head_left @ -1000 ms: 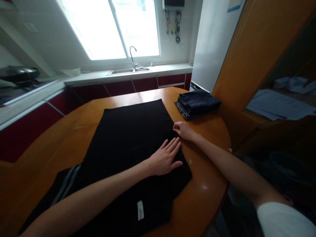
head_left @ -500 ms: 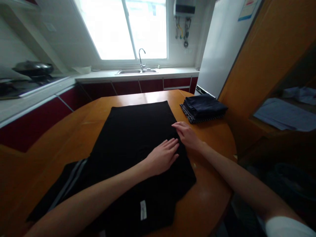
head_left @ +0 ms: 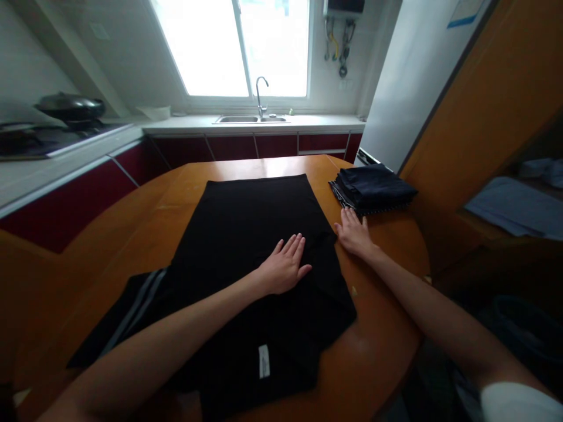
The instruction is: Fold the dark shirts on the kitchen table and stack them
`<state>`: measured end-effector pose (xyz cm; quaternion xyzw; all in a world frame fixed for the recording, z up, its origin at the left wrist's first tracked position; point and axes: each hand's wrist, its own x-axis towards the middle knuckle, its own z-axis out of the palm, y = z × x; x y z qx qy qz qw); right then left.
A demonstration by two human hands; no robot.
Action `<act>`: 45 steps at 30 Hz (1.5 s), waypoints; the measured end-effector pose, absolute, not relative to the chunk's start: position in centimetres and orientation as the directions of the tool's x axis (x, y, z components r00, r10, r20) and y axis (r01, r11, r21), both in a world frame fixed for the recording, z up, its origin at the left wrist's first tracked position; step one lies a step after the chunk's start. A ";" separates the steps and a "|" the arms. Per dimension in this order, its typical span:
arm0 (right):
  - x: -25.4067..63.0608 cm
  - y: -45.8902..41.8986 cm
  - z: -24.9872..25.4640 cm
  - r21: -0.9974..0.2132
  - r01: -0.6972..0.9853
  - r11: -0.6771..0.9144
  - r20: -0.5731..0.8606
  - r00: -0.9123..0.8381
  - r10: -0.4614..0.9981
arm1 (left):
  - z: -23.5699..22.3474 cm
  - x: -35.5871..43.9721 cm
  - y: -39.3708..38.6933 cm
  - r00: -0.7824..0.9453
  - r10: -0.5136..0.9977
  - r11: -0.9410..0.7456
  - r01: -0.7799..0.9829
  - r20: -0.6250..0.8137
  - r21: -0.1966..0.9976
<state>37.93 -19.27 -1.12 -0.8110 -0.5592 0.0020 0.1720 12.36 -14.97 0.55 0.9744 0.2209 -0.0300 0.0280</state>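
A black T-shirt (head_left: 250, 217) lies spread on the wooden table (head_left: 167, 202), its hem toward the window. Two grey stripes cross the sleeve at the left, and a white label shows near the collar end. My left hand (head_left: 285, 265) rests flat on the middle of the shirt with its fingers stretched out. At the shirt's right edge, my right hand (head_left: 354, 233) lies open on the table, its thumb close to the cloth and its fingertips near the folded stack. My left forearm hides part of the shirt.
A stack of folded dark clothes (head_left: 373, 186) sits at the table's far right. Beyond the table are a counter with a sink (head_left: 250, 119) and a wok (head_left: 70, 108) on the stove. A fridge (head_left: 396, 88) and a wooden shelf holding light cloth (head_left: 516, 205) stand on the right.
My right hand has moved off the shirt's edge to the right, onto the table. My left hand has shifted slightly left over the shirt, its fingers now more spread. The view has tilted slightly.
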 end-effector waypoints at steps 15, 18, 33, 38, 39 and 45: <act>30.7 -32.0 0.3 -0.390 0.899 0.200 -0.012 -0.222 0.975 | 0.1 12.4 -14.8 0.906 0.422 -0.904 0.423 -0.037 0.065; 30.3 -35.0 1.8 -0.472 0.855 0.217 -0.066 -0.279 0.958 | 0.1 12.4 -14.8 0.906 0.422 -0.903 0.424 -0.038 0.068; 36.8 -19.2 0.9 -0.486 0.845 -0.223 0.131 0.323 0.937 | 0.3 12.2 -14.8 0.910 0.414 -0.907 0.415 -0.035 0.064; 37.7 -19.4 -0.9 -0.475 0.860 -0.188 0.127 0.278 0.952 | 0.4 12.2 -14.7 0.907 0.419 -0.903 0.422 -0.049 0.087; 37.9 -19.4 -1.1 -0.469 0.865 -0.176 0.139 0.270 0.953 | 0.4 12.2 -14.7 0.907 0.418 -0.903 0.421 -0.047 0.090; 38.1 -19.3 -1.7 -0.435 0.882 -0.182 0.182 0.284 0.942 | 0.9 12.6 -15.5 0.916 0.396 -0.918 0.392 0.064 0.062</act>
